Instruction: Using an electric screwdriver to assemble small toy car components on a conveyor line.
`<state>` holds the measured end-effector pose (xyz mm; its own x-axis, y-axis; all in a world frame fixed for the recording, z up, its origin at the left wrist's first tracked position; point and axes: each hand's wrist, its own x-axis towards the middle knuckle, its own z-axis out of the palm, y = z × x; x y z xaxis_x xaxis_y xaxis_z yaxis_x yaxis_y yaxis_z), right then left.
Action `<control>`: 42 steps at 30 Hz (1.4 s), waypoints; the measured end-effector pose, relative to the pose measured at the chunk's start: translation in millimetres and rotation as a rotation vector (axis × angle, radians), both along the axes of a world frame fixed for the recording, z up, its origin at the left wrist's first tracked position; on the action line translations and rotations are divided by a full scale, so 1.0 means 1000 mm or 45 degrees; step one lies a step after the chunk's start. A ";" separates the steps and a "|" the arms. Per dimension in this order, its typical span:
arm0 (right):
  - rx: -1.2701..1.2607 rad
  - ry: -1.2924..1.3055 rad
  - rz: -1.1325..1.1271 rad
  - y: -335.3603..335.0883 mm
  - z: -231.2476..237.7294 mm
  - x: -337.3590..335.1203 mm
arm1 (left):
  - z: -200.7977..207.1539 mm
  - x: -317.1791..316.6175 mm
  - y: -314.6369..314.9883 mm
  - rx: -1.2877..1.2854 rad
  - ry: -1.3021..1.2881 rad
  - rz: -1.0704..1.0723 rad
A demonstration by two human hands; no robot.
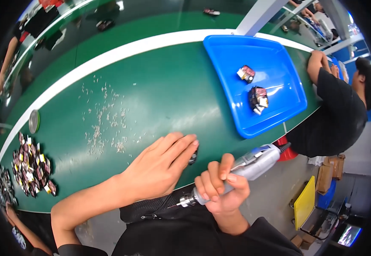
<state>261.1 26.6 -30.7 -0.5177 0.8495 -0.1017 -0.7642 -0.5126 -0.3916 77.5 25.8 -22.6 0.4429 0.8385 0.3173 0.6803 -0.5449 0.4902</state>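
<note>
My right hand (221,187) is closed round a pale grey electric screwdriver (253,164). Its metal chuck and thin bit point left, beyond the table's near edge. My left hand (162,166) reaches over the green table with its fingers close together, bent down over a small black part (193,158). Only one end of that part shows beside the fingers; the hand covers the rest. Farther off on the tabletop lie many small pale screws (100,128), loosely scattered.
A blue tray (232,100) with two small clusters of dark parts (259,99) stands at the right. At the left are a heap of similar parts (30,166) and a round green-rimmed dish (34,121). A person in black (339,111) sits at the right.
</note>
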 end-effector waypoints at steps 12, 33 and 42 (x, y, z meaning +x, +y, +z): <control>-0.064 -0.219 -0.037 -0.029 -0.010 -0.008 | -0.012 0.005 -0.009 0.382 0.250 -0.019; 0.278 -0.353 -0.128 0.020 0.024 0.017 | 0.007 0.011 -0.027 0.147 0.565 -0.104; 0.689 -0.438 -0.220 0.057 0.037 0.009 | 0.001 0.016 -0.033 0.338 0.815 -0.078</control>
